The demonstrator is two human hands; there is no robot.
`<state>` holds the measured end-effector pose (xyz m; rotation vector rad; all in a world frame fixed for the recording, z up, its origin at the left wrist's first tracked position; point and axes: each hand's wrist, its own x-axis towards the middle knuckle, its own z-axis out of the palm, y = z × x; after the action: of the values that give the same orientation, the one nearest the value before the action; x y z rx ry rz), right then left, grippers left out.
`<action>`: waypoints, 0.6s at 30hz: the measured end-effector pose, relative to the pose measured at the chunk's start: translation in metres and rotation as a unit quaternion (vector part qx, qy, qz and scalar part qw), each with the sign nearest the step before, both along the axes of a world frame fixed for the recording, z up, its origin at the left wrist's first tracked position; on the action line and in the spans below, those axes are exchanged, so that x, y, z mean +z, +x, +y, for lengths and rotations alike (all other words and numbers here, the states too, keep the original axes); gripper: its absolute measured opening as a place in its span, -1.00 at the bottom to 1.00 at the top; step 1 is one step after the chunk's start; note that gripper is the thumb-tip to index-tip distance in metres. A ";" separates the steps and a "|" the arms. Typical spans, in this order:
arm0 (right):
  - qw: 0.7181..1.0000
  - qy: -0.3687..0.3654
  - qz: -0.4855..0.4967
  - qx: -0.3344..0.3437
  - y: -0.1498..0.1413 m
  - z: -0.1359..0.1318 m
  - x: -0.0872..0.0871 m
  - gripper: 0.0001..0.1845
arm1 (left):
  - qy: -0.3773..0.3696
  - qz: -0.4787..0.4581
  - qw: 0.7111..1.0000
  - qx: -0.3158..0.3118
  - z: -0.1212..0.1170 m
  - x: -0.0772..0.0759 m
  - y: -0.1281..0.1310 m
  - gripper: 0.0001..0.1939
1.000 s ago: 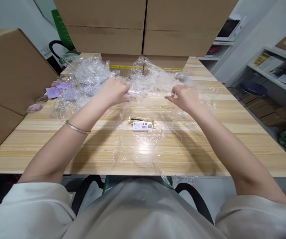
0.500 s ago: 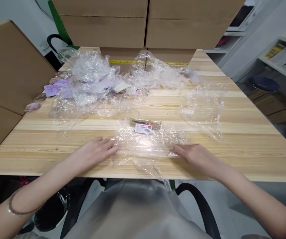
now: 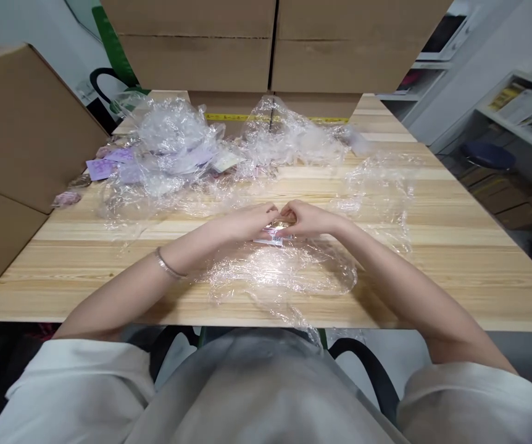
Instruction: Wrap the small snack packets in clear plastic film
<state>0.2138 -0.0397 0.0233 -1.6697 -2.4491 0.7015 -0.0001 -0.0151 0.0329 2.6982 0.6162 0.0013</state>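
Note:
My left hand [image 3: 257, 222] and my right hand [image 3: 307, 219] meet at the middle of the table, fingertips nearly touching. Between them is a small flat gold packet with a white barcode label [image 3: 274, 237], mostly hidden by the fingers. Both hands are closed, bent fingers pinching at the packet's far edge. A sheet of clear plastic film [image 3: 270, 271] spreads from under the packet toward me, its tail hanging over the table's near edge. Whether the packet lies in the film or on it, I cannot tell.
Crumpled clear plastic wrap [image 3: 168, 132] with purple cards [image 3: 102, 168] is heaped at the back left. More wrap [image 3: 294, 135] lies at the back middle, and a loose sheet [image 3: 379, 197] at the right. Cardboard boxes [image 3: 192, 58] stand behind and at the left [image 3: 16, 142].
Both hands have moved inward and away from me, from the two sides of the film to the packet, and closed there. The film's right side has shifted and bunched up.

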 end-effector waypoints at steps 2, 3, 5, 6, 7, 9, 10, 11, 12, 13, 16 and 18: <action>0.997 -0.074 -0.015 -0.007 -0.008 0.005 -0.003 -0.35 | -0.024 0.042 0.999 0.011 0.015 -0.007 0.008 -0.54; 0.995 -0.099 -0.029 -0.004 -0.011 0.004 -0.002 -0.35 | -0.025 0.064 0.997 0.018 0.019 -0.008 0.008 -0.53; 0.993 -0.107 -0.056 0.014 -0.013 -0.003 0.000 -0.44 | -0.003 0.106 0.994 0.025 0.020 -0.007 0.005 -0.59; 0.993 -0.099 -0.062 0.025 -0.012 -0.009 0.000 -0.51 | 0.019 0.117 0.993 0.023 0.018 -0.006 0.001 -0.64; 0.994 -0.084 -0.060 0.033 -0.011 -0.015 0.000 -0.59 | 0.042 0.121 0.992 0.017 0.014 -0.005 -0.003 -0.70; 0.998 -0.047 -0.037 0.032 -0.003 -0.031 -0.002 -0.72 | 0.077 0.106 0.991 0.011 0.003 -0.005 -0.014 -0.82; 0.999 -0.031 -0.021 0.028 0.002 -0.039 -0.004 -0.77 | 0.087 0.094 0.992 0.015 -0.004 -0.005 -0.021 -0.86; 0.999 -0.016 -0.011 0.025 0.008 -0.048 -0.006 -0.82 | 0.089 0.084 0.992 0.026 -0.011 -0.005 -0.028 -0.88; 1.000 0.002 -0.009 0.023 0.014 -0.058 -0.009 -0.86 | 0.086 0.078 0.992 0.042 -0.019 -0.006 -0.035 -0.87; 0.999 0.025 -0.015 0.027 0.020 -0.067 -0.013 -0.89 | 0.081 0.075 0.992 0.060 -0.027 -0.007 -0.043 -0.86; 0.993 0.087 -0.042 0.060 0.036 -0.092 -0.022 -0.86 | 0.102 0.071 0.988 0.096 -0.049 -0.011 -0.064 -0.85; 0.987 0.114 -0.059 0.097 0.040 -0.107 -0.027 -0.83 | 0.138 0.072 0.983 0.094 -0.063 -0.015 -0.075 -0.81</action>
<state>0.2541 -0.1463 -0.0034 -1.4421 -2.6802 0.3306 -0.0754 -0.0777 0.0180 2.9105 0.9798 -0.0645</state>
